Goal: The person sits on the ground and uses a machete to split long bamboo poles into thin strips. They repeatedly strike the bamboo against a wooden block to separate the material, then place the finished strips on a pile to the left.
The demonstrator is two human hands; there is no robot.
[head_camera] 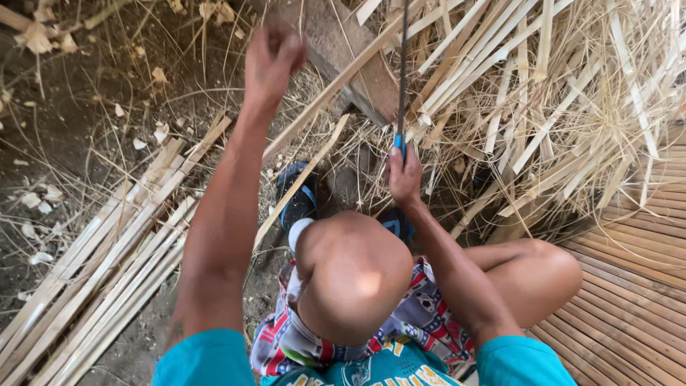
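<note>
Landmark: knee (354, 275), bent, at frame centre.

- Split strips (107, 264) laid in bundle on dirt floor (78, 107), left of knee.
- Left hand (271, 61) raised well above knee, blurred; grip closed to fist around long strip (325, 93).
- Sandal (296, 196) seen just above knee.
- Right hand (404, 175) above knee, grip clamped on blue-handled blade (402, 78), held upright against strip.
- Loose slats (543, 93) heaped above-right of knee.
- Woven mat (636, 286) spread right of knee.
</note>
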